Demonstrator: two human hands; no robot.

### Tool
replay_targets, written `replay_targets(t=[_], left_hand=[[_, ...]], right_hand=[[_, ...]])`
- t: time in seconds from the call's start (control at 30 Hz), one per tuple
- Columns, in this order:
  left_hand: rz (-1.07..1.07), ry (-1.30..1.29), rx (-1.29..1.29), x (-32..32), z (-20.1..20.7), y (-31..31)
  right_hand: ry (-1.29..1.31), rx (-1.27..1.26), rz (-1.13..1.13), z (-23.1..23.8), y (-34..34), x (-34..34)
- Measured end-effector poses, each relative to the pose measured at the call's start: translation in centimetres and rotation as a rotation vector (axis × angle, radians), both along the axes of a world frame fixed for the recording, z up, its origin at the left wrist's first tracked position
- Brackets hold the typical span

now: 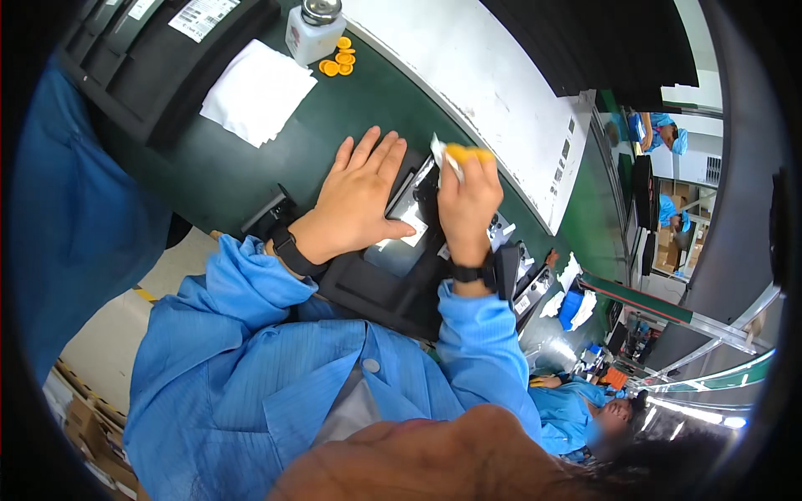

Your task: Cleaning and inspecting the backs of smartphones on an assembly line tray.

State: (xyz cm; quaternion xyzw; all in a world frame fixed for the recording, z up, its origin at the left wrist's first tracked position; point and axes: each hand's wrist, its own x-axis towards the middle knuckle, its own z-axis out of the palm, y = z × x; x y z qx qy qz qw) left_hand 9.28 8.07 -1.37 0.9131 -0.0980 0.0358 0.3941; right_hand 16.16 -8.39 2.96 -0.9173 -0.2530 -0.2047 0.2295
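Observation:
My left hand (361,200) lies flat with its fingers stretched, the thumb on a shiny grey metal part (408,209) that bears a white label. That part sits in a black tray (368,288) close to my body. My right hand (469,200) is closed at the part's far right end, yellow finger cots (469,154) on its fingertips. Between its fingers is a white wipe (438,150), one corner sticking up. Whether the wipe touches the part is hidden by the hand.
A stack of white wipes (259,92), a pump bottle (312,35) and several loose yellow finger cots (337,60) lie at the far left. Black crates (180,67) stand beside them. A white board (476,75) runs along the back. More metal parts (533,290) lie right; a co-worker (576,409) sits beyond.

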Motion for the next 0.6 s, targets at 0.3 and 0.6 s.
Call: replay_targets(t=[0.3,0.6], left_hand=[[-0.015,0.025,0.009,0.0,0.5,-0.1],[-0.009,-0.021,0.062,0.1,0.4,-0.5]], right_hand=[[-0.038,-0.089,-0.015,-0.9,0.5,-0.1],[0.015,-0.143,0.067,-1.7,-0.6,-3.6]])
